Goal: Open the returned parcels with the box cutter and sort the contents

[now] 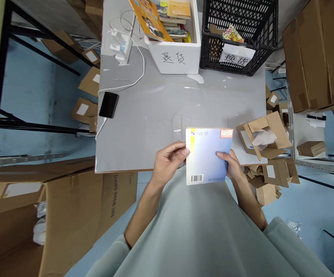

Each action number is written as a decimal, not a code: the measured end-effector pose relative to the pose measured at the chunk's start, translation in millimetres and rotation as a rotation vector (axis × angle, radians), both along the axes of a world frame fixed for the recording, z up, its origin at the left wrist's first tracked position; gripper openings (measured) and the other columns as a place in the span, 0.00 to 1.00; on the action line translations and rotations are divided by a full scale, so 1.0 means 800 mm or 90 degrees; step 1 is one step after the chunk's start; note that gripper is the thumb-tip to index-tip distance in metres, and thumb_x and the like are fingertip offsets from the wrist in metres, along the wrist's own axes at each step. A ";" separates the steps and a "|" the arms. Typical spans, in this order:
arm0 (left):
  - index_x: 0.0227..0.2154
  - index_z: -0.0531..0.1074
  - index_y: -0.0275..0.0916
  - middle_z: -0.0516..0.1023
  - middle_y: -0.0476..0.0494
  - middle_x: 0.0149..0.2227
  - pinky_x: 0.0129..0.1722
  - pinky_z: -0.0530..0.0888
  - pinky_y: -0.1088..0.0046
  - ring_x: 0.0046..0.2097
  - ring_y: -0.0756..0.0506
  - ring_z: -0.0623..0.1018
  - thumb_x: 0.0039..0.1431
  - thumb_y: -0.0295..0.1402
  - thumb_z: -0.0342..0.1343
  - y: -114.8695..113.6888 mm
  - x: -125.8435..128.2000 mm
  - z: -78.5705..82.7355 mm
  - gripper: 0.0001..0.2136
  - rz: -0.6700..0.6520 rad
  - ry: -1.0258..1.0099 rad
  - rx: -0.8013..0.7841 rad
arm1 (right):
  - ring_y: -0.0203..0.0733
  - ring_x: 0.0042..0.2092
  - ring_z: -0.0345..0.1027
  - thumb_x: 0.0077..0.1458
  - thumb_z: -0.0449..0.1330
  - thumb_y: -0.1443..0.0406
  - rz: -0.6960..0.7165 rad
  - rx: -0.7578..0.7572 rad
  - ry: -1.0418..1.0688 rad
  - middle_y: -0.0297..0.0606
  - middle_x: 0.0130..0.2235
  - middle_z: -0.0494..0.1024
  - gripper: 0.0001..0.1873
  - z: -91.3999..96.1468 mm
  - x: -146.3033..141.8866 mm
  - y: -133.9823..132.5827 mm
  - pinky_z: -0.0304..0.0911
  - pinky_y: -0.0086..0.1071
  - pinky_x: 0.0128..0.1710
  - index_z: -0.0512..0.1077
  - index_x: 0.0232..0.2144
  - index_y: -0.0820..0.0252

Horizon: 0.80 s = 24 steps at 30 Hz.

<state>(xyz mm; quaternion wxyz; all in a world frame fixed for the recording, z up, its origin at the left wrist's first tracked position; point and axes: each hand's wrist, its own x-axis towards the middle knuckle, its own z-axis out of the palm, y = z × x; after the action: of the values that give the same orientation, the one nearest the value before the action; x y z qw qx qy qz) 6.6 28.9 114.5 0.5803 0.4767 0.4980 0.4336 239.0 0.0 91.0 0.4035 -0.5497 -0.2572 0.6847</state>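
A thin book (pixel 207 157) with a pale blue and white cover is held up just over the table's front edge. Its barcode is at the lower left and a red-framed label at the upper right. My left hand (pixel 169 158) pinches the left edge, thumb at the cover and fingers curled. On the opposite side, my right hand (pixel 232 164) grips the book with its thumb on the cover and its fingers hidden behind. The grey table (pixel 144 123) lies beyond the book.
A white bin (pixel 175 57) of books and a black crate (pixel 239 38) stand at the back. A phone (pixel 108 104), white cable and power strip (pixel 125 48) lie left. An opened carton (pixel 263 134) sits at the right edge. Large cardboard boxes (pixel 74 215) flank the table.
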 end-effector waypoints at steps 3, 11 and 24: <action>0.39 0.87 0.42 0.83 0.44 0.33 0.32 0.77 0.68 0.32 0.46 0.78 0.62 0.55 0.71 -0.001 0.001 -0.001 0.19 0.006 -0.013 0.005 | 0.55 0.40 0.80 0.43 0.75 0.42 -0.014 -0.001 -0.005 0.40 0.35 0.86 0.26 0.000 0.000 -0.001 0.77 0.43 0.41 0.82 0.35 0.55; 0.39 0.87 0.40 0.84 0.44 0.33 0.31 0.77 0.70 0.29 0.48 0.77 0.62 0.51 0.73 -0.003 0.003 0.002 0.18 0.008 -0.052 -0.002 | 0.47 0.35 0.76 0.44 0.75 0.47 -0.036 0.007 0.017 0.38 0.34 0.84 0.22 0.008 -0.001 -0.004 0.72 0.37 0.36 0.83 0.34 0.58; 0.41 0.88 0.41 0.85 0.44 0.34 0.32 0.78 0.70 0.29 0.48 0.78 0.64 0.51 0.71 -0.011 -0.002 -0.001 0.17 -0.002 -0.055 0.016 | 0.51 0.37 0.79 0.45 0.74 0.47 -0.001 0.015 0.024 0.38 0.35 0.85 0.23 0.010 -0.001 -0.012 0.74 0.38 0.37 0.83 0.37 0.57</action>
<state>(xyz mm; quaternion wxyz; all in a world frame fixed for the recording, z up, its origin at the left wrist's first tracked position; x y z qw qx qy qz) 5.4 20.1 113.9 0.5960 0.4656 0.4659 0.4593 238.6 -9.6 98.8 0.4154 -0.5320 -0.2569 0.6917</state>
